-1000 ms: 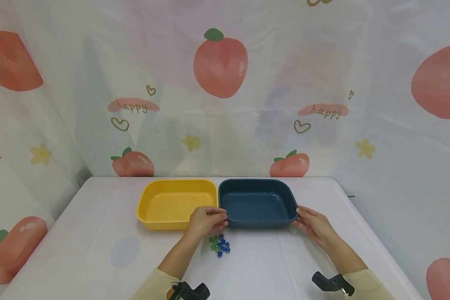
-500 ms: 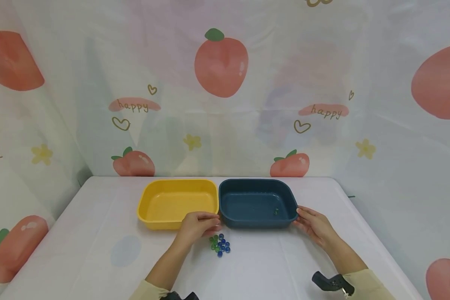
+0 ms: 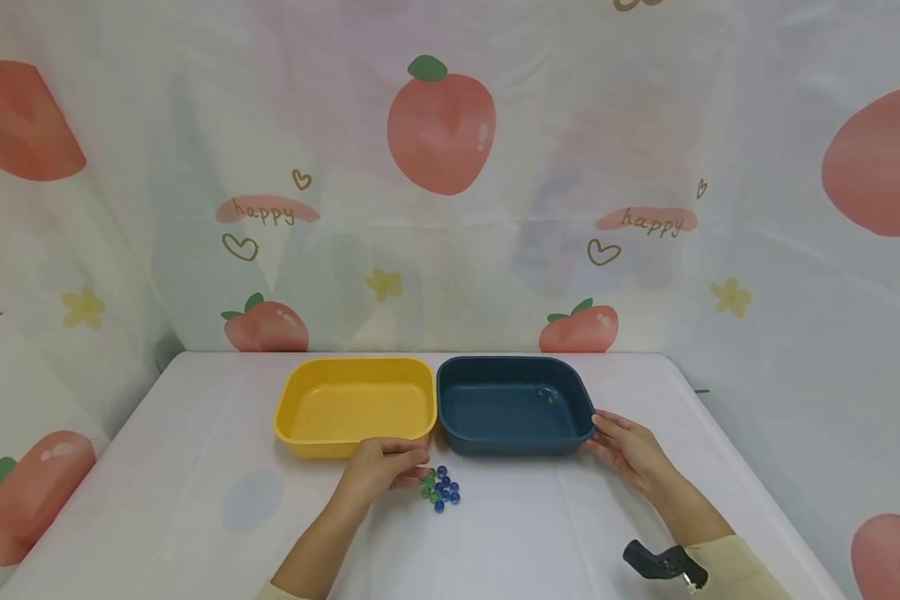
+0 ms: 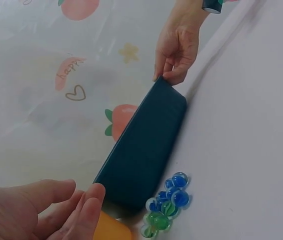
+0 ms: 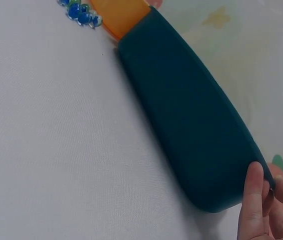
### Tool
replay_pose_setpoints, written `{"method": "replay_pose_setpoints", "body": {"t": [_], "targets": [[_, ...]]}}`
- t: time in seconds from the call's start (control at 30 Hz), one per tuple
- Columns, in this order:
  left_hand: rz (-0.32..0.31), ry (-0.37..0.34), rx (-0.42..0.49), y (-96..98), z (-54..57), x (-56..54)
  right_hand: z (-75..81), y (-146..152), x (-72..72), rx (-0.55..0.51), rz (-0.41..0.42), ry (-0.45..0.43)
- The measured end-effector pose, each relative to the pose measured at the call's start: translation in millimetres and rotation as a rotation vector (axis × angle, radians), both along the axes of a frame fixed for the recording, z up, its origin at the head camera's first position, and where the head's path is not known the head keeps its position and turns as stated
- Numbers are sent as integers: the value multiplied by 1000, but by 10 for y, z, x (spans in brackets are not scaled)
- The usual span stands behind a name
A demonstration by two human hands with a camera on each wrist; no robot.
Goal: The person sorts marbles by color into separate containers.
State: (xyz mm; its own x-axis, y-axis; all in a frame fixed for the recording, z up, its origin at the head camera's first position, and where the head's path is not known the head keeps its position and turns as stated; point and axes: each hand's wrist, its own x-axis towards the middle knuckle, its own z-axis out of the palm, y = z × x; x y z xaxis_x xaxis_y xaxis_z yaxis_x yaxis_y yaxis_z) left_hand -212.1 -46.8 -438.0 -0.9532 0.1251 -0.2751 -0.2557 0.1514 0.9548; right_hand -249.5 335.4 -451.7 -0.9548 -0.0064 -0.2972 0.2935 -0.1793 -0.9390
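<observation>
My right hand (image 3: 633, 454) pinches the right front corner of a dark blue tray (image 3: 513, 447), thumb and fingers on either side of its rim in the right wrist view. Inside that tray, small greenish glass marbles (image 3: 546, 396) lie toward the back right. On the white table, a cluster of blue and green glass marbles (image 3: 446, 495) sits in front of where the two trays meet. Just left of this cluster is my left hand (image 3: 381, 471), its fingers loosely extended and holding nothing. From the left wrist, its fingertips (image 4: 96, 192) overlap the blue tray's near end.
A yellow tray (image 3: 322, 450) stands against the blue tray's left side, its front right corner partly behind my left hand. A printed cloth wall (image 3: 450, 275) rises behind the table (image 3: 532, 533), with more cloth at both sides.
My left hand has drawn back from the blue tray's front left corner, left and toward me, beside the cluster. Greenish marbles have appeared in the blue tray and shifted backward. The right hand stays put.
</observation>
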Motion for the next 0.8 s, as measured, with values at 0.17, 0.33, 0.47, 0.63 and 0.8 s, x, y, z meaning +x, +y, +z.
{"method": "replay_pose_setpoints", "body": {"t": [0.17, 0.33, 0.47, 0.63, 0.8], "targets": [[2, -1, 6, -34, -77, 30, 1, 2, 1, -17, -1, 10], [11, 21, 23, -62, -143, 64, -2, 9, 2, -23, 3, 12], [25, 30, 37, -81, -188, 75, 1, 9, 1, -11, 2, 7], [49, 42, 28, -98, -270, 51, 6, 3, 2, -1, 4, 7], [67, 66, -20, -91, -349, 27, 2, -2, 7, -1, 4, 8]]}}
